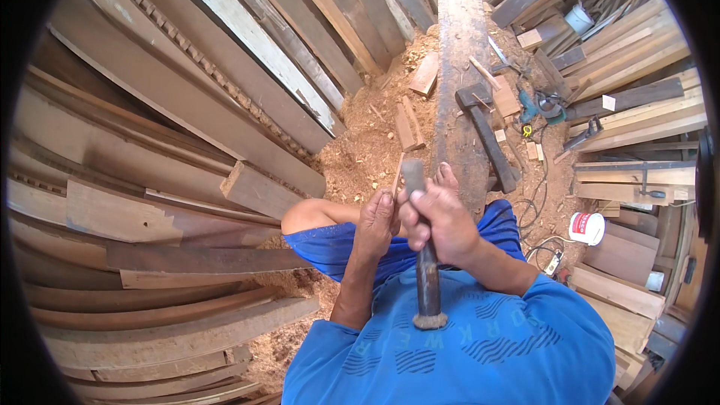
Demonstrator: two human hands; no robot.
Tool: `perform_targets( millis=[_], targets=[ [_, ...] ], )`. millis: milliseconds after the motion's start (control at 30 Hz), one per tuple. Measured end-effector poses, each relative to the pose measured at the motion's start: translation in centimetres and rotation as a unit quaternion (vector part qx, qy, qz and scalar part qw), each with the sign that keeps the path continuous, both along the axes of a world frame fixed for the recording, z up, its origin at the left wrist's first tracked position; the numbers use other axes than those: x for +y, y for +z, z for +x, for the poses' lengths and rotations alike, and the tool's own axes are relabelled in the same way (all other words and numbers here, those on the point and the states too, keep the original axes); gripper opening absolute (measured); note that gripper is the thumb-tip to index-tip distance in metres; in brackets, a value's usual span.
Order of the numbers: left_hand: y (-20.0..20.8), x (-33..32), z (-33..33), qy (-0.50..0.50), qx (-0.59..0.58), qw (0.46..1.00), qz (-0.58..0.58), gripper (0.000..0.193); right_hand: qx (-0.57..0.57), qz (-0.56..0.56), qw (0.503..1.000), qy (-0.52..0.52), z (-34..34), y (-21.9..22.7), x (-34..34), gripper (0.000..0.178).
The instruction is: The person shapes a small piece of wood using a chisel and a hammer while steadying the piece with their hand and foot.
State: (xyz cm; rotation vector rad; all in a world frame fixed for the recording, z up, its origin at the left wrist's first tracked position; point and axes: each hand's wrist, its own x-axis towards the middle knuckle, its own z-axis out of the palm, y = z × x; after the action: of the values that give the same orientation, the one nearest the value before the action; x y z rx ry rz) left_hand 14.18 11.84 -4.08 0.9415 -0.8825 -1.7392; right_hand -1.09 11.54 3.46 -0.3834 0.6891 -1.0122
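Note:
In my right hand point(444, 223) is a wide chisel. Its grey blade point(412, 174) points away from me, and its dark round handle point(428, 281) reaches back toward my chest. Just left of the blade, my left hand point(376, 219) pinches a thin wooden stick point(397, 174), which stands up from the fingertips. The stick and the blade are close together; I cannot tell if they touch. Beyond my hands, a dark wooden mallet point(487, 135) lies on the long, worn bench plank point(459, 37).
Boards point(187, 105) lean all along the left. Shavings point(360, 142) and offcuts point(409, 124) cover the floor. Right of the bench lie a teal power tool point(529, 105), cords and a handsaw point(589, 133). A white bucket point(587, 229) stands near stacked lumber.

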Motion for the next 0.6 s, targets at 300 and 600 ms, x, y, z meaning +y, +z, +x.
perform_targets(
  millis=[300, 600],
  targets=[
    [2.7, 1.2, 0.6, 0.02, -0.231, 0.962, -0.141, 0.024, 0.012, 0.025, 0.996, 0.082, 0.8, 1.5, 1.6, 0.016],
    [0.5, 7.3, 1.7, -0.043, -0.276, 0.96, -0.037, 0.02, 0.142, -0.126, 0.981, -0.042, -4.9, 4.1, 1.0, 0.017]
  ],
)
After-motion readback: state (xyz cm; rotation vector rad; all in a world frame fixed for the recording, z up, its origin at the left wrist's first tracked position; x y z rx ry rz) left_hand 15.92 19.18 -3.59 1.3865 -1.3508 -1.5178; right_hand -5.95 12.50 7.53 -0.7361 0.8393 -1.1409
